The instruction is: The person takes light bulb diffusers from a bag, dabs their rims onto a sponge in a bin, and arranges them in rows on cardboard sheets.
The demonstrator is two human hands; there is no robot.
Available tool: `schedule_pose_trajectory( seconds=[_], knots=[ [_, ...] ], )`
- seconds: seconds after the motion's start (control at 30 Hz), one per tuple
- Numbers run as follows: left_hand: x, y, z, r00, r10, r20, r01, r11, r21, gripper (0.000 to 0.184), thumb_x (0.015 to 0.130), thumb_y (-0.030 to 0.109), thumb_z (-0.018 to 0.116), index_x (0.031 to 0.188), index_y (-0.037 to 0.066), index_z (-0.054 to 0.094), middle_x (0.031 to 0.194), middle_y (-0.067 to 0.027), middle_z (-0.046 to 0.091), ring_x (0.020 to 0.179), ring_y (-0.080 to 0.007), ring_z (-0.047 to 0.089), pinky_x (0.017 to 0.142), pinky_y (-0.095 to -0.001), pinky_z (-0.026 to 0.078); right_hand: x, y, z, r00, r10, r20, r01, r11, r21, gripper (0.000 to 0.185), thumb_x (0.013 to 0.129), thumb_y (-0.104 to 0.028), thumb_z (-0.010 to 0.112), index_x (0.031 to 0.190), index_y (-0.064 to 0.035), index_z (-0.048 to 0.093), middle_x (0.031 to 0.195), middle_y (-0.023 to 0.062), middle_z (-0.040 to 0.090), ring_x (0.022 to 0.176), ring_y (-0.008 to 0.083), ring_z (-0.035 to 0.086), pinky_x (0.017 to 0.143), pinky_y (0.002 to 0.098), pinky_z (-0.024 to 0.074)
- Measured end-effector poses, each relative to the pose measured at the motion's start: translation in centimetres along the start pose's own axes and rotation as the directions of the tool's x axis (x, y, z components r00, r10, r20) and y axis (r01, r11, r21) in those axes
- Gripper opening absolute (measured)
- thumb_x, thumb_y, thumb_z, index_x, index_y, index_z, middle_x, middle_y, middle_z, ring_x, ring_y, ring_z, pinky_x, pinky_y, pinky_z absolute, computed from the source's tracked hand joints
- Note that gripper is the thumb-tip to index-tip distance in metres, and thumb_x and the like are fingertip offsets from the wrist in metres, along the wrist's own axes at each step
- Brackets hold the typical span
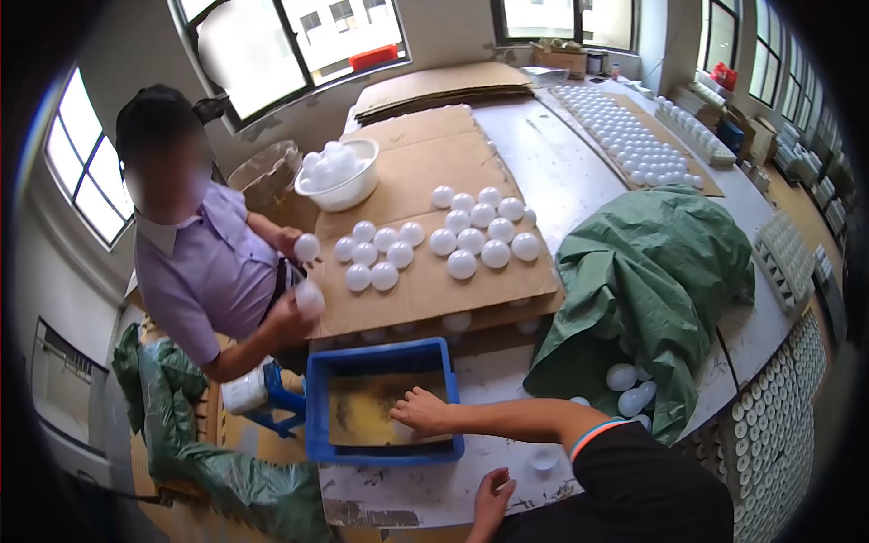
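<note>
My right hand (421, 413) is over the blue bin (317, 450), its fingers spread above yellowish material (367, 407) in the bottom. Something pale under the palm is too unclear to name. At the table's front edge, my left hand (493, 496) is closed with curled fingers; what it holds, if anything, is hidden. A translucent cup-like piece (543, 460) lies to its right. Beyond the bin, two groups of white globes (462, 264) rest on cardboard (434, 297).
A co-worker (204, 262) at the left holds a white globe (307, 246) in one hand and another in the other. A white bowl of globes (339, 195) stands behind. Green cloth (652, 271) partly covers globes at the right. Trays of globes stand farther back.
</note>
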State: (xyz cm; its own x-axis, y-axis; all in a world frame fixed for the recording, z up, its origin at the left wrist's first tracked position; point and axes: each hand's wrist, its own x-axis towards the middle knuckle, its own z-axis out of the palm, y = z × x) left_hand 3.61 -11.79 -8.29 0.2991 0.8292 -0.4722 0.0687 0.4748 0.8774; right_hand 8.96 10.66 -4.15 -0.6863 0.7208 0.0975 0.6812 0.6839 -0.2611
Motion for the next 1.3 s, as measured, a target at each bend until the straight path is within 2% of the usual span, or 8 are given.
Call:
schedule_pose_trajectory(
  seconds=[0.1, 0.33, 0.5, 0.73, 0.83, 0.97, 1.17, 1.3],
  knots=[
    [3.4, 0.2, 3.1, 0.851, 0.492, 0.182, -0.480, 0.590, 0.649, 0.069, 0.073, 0.038, 0.072, 0.128, 0.009, 0.043, 0.128, -0.0160, 0.043, 0.120, -0.0314, 0.041, 0.097, -0.0432, 0.035, -3.9, 3.3, -7.9, 0.931, 0.118, -0.346, -0.076, 0.988, 0.133, 0.058, 0.060, -0.036, 0.076, 0.108, -0.0112, 0.054, 0.095, 0.0083, 0.060, 0.085, 0.0272, 0.057, 0.074, 0.0385, 0.0420],
    [6.8, 0.2, 10.2, 0.763, 0.248, 0.597, -0.635, 0.112, 0.764, 0.079, 0.067, 0.049, 0.072, 0.135, 0.031, 0.037, 0.138, -0.0136, 0.029, 0.127, -0.0346, 0.030, 0.094, -0.0589, 0.028, -15.9, 21.5, -12.3, 0.699, 0.599, -0.391, -0.618, 0.781, 0.091, 0.054, 0.065, -0.029, 0.074, 0.113, -0.0137, 0.054, 0.104, 0.0076, 0.058, 0.092, 0.0252, 0.058, 0.078, 0.0386, 0.0473],
    [7.9, -0.4, 11.7, 0.832, 0.235, 0.502, -0.547, 0.204, 0.812, 0.069, 0.070, 0.035, 0.072, 0.132, 0.027, 0.042, 0.135, -0.0122, 0.038, 0.124, -0.0299, 0.037, 0.093, -0.0571, 0.031, -15.0, 27.3, -10.1, 0.730, 0.342, -0.591, -0.506, 0.853, -0.131, 0.047, 0.072, -0.013, 0.064, 0.118, -0.0159, 0.053, 0.114, 0.0087, 0.053, 0.090, 0.0273, 0.057, 0.077, 0.0377, 0.0470],
    [9.7, 1.6, 14.1, 0.747, 0.383, 0.543, -0.639, 0.190, 0.746, 0.071, 0.062, 0.029, 0.077, 0.127, 0.024, 0.048, 0.127, -0.0153, 0.043, 0.115, -0.0300, 0.043, 0.090, -0.0446, 0.034, -20.0, 22.3, -13.8, 0.721, 0.333, -0.608, -0.211, 0.941, 0.265, 0.045, 0.075, -0.002, 0.062, 0.118, -0.0124, 0.052, 0.116, 0.0131, 0.053, 0.103, 0.0307, 0.054, 0.087, 0.0394, 0.0447],
    [9.7, 0.7, 15.1, 0.770, 0.181, 0.612, -0.634, 0.109, 0.766, 0.071, 0.061, 0.029, 0.077, 0.127, 0.025, 0.049, 0.120, -0.0117, 0.047, 0.110, -0.0278, 0.046, 0.084, -0.0426, 0.036, -28.5, 14.6, -14.0, 0.725, 0.439, -0.530, -0.147, 0.851, 0.503, 0.038, 0.075, 0.001, 0.062, 0.111, -0.0085, 0.056, 0.104, 0.0119, 0.060, 0.098, 0.0307, 0.057, 0.082, 0.0382, 0.0468],
    [10.1, 0.1, 15.5, 0.740, 0.272, 0.615, -0.644, 0.023, 0.765, 0.073, 0.062, 0.032, 0.075, 0.129, 0.026, 0.046, 0.117, -0.0063, 0.049, 0.107, -0.0249, 0.048, 0.082, -0.0415, 0.037, -37.1, 8.1, -7.5, 0.724, 0.689, 0.041, -0.572, 0.566, 0.593, 0.038, 0.077, -0.008, 0.063, 0.114, -0.0079, 0.055, 0.108, 0.0139, 0.058, 0.101, 0.0308, 0.056, 0.084, 0.0398, 0.0457],
    [10.2, 1.6, 15.1, 0.774, 0.201, 0.600, -0.624, 0.088, 0.776, 0.073, 0.062, 0.029, 0.075, 0.127, 0.015, 0.045, 0.117, -0.0063, 0.052, 0.106, -0.0205, 0.051, 0.081, -0.0397, 0.039, -36.7, 7.0, 0.6, 0.701, 0.683, -0.203, -0.614, 0.724, 0.315, 0.045, 0.074, -0.011, 0.058, 0.119, -0.0113, 0.053, 0.119, 0.0182, 0.049, 0.107, 0.0397, 0.048, 0.086, 0.0455, 0.0425],
    [9.3, 1.3, 13.0, 0.803, 0.325, 0.500, -0.588, 0.299, 0.751, 0.073, 0.062, 0.033, 0.076, 0.124, 0.010, 0.046, 0.114, -0.0097, 0.055, 0.106, -0.0264, 0.053, 0.081, -0.0427, 0.041, -35.6, 9.4, 1.8, 0.694, 0.719, -0.037, -0.701, 0.686, 0.194, 0.043, 0.074, -0.010, 0.056, 0.116, -0.0139, 0.055, 0.115, 0.0144, 0.053, 0.100, 0.0316, 0.055, 0.084, 0.0396, 0.0428]
  ],
)
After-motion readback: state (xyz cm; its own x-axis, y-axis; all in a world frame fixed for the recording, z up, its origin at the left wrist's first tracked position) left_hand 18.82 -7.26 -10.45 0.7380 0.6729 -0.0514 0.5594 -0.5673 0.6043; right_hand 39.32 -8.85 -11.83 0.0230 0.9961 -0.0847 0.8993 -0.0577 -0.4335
